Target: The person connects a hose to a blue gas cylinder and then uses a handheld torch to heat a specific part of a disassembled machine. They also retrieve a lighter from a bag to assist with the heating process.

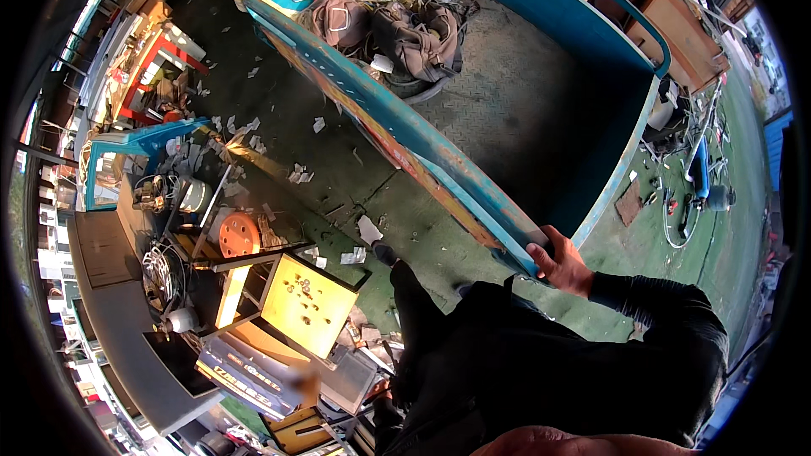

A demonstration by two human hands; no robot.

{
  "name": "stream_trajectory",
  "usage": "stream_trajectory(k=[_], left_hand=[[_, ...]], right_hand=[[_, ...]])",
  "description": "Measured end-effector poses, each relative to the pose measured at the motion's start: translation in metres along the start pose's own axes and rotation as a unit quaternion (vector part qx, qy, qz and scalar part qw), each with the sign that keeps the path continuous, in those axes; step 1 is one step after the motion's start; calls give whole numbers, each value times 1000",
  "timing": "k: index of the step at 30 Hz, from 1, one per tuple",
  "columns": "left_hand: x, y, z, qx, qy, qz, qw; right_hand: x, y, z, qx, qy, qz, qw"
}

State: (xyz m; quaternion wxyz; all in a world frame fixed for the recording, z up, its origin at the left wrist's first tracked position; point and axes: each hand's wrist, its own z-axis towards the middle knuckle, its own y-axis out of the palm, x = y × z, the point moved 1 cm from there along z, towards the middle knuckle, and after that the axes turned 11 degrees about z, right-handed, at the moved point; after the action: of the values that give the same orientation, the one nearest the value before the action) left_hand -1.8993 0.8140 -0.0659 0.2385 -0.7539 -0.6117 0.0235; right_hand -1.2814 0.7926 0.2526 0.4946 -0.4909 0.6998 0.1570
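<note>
Cargo bed (515, 76), blue metal, rim worn, upper centre to right; brown fabric bags (422, 42), heaped inside, far left; yellow square panel (308, 308), dark-spotted, lower left; orange round stool seat (240, 235), perforated, just beyond; right hand (564, 266), clasping the bed's near corner; left hand (382, 391), mostly hidden beside the body, state cannot be told

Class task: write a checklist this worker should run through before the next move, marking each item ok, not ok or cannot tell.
1. Right hand touching the corner of the blue metal bed: ok.
2. Left hand free: cannot tell; it is mostly hidden.
3. Floor around the forward shoe free of litter: not ok; paper scraps lie beside it.
4. Bed free of loose items: not ok; a brown bag and other clutter lie inside.
5. Floor at the right free of obstacles: not ok; a blue object lies there.
</note>
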Motion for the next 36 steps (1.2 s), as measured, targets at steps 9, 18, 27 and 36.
stream_trajectory(k=[9, 18, 27, 36], left_hand=[[424, -78, 175, -30, 100, 51, 993], [720, 16, 174, -299, 116, 80, 944], [858, 71, 108, -90, 303, 343, 884], [1083, 152, 31, -77, 504, 155, 846]], right_hand=[[29, 4, 32, 259, 190, 66, 945], [-45, -6, 183, 251, 301, 126, 911], [-142, 42, 524, 192, -43, -270, 943], [-156, 56, 747, 84, -59, -383, 918]])
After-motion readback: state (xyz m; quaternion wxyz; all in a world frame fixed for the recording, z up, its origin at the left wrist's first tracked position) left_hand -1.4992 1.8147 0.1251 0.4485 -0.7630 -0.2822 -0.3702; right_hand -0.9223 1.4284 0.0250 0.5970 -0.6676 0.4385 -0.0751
